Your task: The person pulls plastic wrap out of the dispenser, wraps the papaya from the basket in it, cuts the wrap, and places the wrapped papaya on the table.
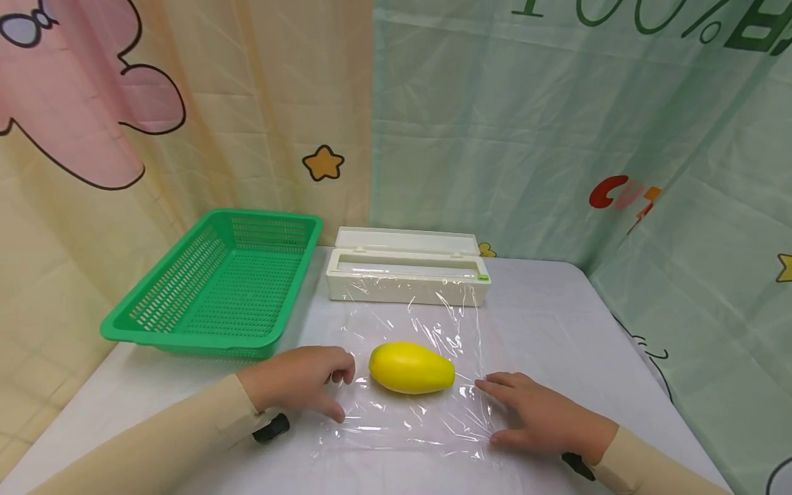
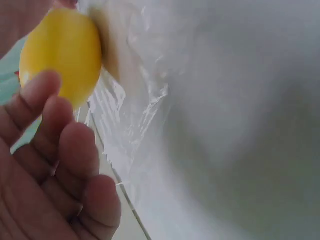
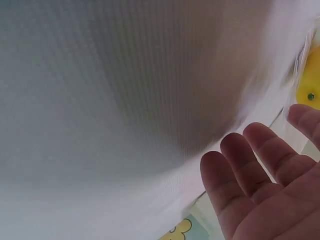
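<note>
A yellow, papaya-like fruit [image 1: 411,368] lies on its side on a sheet of clear cling film [image 1: 408,433]. The film runs over the table from a white dispenser box [image 1: 408,289], whose lid is raised. On the film's left side is my left hand [image 1: 303,381], fingers loosely bent and apart from the fruit in the head view; whether they touch the film is unclear. My right hand [image 1: 544,416] is at the film's right edge, its fingers spread and holding nothing. In the right wrist view, a small green spot marks the fruit's end [image 3: 310,90].
A green plastic basket [image 1: 247,299] with perforated walls stands at the back left, beyond my left forearm. The white-covered table [image 1: 532,323] meets printed curtains [image 1: 482,137] behind and to the right. Each wrist carries a dark strap piece.
</note>
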Motion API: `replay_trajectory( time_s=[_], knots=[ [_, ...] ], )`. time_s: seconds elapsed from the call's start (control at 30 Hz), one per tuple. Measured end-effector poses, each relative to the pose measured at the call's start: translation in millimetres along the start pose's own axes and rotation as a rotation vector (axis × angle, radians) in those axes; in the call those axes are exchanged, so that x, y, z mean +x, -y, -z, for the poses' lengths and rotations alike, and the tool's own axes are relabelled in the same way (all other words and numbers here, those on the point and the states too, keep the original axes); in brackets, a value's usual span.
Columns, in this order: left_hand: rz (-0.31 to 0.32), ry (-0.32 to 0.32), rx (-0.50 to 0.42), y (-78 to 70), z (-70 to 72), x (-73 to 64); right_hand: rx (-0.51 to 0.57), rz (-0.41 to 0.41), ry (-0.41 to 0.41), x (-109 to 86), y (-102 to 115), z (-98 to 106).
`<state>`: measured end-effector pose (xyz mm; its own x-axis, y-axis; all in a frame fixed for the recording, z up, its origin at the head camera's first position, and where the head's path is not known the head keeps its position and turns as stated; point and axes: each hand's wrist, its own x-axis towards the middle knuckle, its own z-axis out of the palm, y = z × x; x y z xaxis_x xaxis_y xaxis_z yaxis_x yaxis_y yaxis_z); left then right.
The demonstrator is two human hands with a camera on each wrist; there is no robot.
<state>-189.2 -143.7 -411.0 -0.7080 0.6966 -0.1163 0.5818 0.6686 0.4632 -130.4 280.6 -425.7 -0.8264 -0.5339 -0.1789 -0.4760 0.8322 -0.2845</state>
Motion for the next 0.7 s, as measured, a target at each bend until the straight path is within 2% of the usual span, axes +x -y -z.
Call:
replay_trajectory(
  time_s=[0.1,0.17,0.27,0.43,0.57,0.7],
  knots=[
    [-0.04,0.085,0.005,-0.8,-4.6,-11.1,0.002,0.012,-0.024,-0.6,1,0],
    [-0.043,0.141,0.012,-2.0,-8.9,-16.5,0.01,0.012,-0.03,-0.6,2,0],
    [-0.042,0.192,0.033,-3.7,-15.1,-20.4,0.024,0.011,-0.028,-0.7,2,-1],
    [-0.052,0.199,0.072,-3.9,-19.0,-21.1,0.053,0.018,-0.034,-0.1,-4,-2],
    [-0.093,0.187,0.095,-0.4,-16.4,-19.9,0.145,0.031,-0.06,0.9,-11,0],
    [-0.116,0.178,0.07,3.0,-12.1,-18.5,0.213,0.063,-0.113,2.0,-12,2]
  ],
)
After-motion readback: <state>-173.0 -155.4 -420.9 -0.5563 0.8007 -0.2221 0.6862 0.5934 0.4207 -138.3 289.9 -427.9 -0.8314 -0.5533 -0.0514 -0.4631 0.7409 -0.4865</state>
